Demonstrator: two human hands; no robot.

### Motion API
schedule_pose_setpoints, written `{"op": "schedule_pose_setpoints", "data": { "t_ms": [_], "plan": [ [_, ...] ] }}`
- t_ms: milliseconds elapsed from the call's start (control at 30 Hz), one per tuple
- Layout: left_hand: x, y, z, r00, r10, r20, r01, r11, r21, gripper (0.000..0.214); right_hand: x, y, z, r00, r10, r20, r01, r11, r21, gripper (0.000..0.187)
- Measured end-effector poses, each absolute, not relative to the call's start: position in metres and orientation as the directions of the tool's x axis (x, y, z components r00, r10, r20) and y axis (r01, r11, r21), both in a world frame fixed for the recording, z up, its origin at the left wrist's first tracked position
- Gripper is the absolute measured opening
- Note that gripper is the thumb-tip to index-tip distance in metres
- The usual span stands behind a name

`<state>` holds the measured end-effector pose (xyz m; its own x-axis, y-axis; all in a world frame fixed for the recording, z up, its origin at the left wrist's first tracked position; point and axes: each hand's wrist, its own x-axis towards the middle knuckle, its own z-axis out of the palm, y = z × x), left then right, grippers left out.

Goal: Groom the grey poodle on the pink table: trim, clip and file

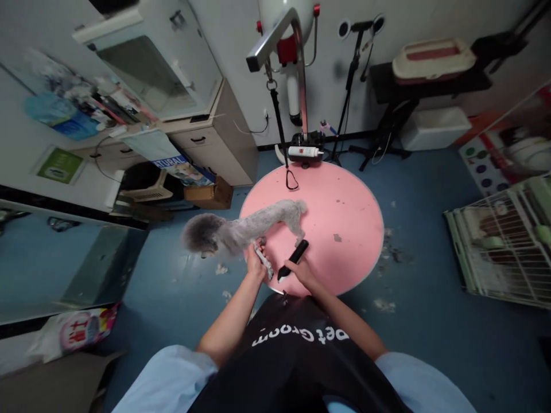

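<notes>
A grey dog (262, 221) with a close-cut body and a fluffy dark head stands on a round pink grooming table (344, 212), its head toward the left edge. My left hand (255, 265) is closed on one of its front legs (266, 264), which stretches toward me. In my right hand (301, 269) is a black hair clipper (294, 258), its pale blade end pointing down and left, near the paw but apart from it. The dog's hind feet rest on the tabletop behind the clipper.
A black strap loop (291, 180) hangs from a metal grooming arm (275, 43). A white bottle (305, 151) lies at the table's far edge. Cut fur (384, 305) litters the blue floor. A wire cage (508, 241) stands right, a cardboard box (210, 194) left.
</notes>
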<state>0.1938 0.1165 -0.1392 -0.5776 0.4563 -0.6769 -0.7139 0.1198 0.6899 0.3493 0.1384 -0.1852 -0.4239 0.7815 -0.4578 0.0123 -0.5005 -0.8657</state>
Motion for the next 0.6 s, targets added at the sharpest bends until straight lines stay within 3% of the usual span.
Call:
{"op": "schedule_pose_setpoints", "data": {
  "t_ms": [100,267,333,467,600],
  "plan": [
    [0.196,0.117,-0.142,-0.551,0.481,-0.682,-0.753,0.067,0.655,0.036,0.386,0.157,-0.191,-0.358,0.797,-0.486,0.002,-0.520,-0.854,0.029],
    [0.195,0.125,-0.150,-0.561,0.482,-0.673,-0.755,0.037,0.655,0.045,0.444,0.211,-0.208,-0.296,0.708,-0.642,0.054,-0.658,-0.751,0.059],
    [0.194,0.127,-0.152,-0.567,0.484,-0.667,-0.760,0.006,0.650,0.049,0.460,0.229,-0.220,-0.219,0.724,-0.654,0.107,-0.648,-0.754,0.060],
    [0.200,0.125,-0.153,-0.588,0.494,-0.640,-0.756,-0.053,0.653,0.053,0.485,0.244,-0.244,-0.161,0.728,-0.667,0.322,-0.600,-0.732,0.057],
    [0.206,0.123,-0.150,-0.585,0.529,-0.615,-0.734,-0.023,0.679,0.048,0.503,0.237,-0.258,-0.079,0.825,-0.560,0.670,-0.372,-0.643,0.057]
  ]
}}
